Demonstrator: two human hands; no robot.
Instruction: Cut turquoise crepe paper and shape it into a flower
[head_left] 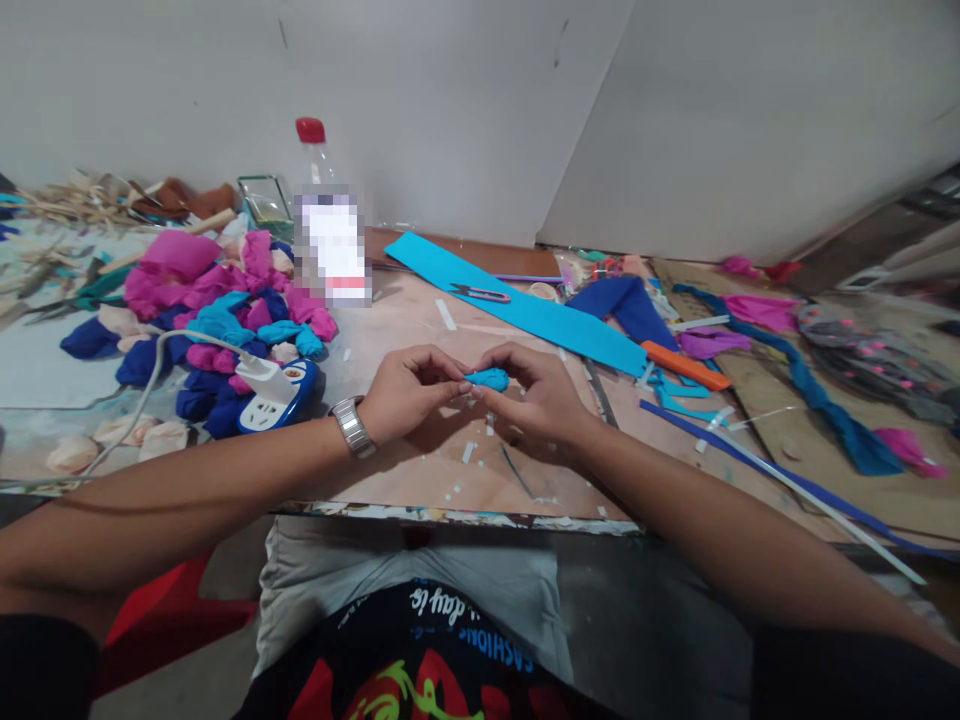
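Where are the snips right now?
Head view, just above centre: the snips lie on the long blue strip, beyond the left hand and right hand.

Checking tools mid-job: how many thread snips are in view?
1: the thread snips lie on the bright blue strip, beyond the small blue bundle. Others may be hidden.

On the person's black shirt (357, 645), white script reads "day is" and blue capitals below seem to read "FASHIONS", other small lettering there being illegible, while the phone (331, 245) has its screen blurred beyond reading.
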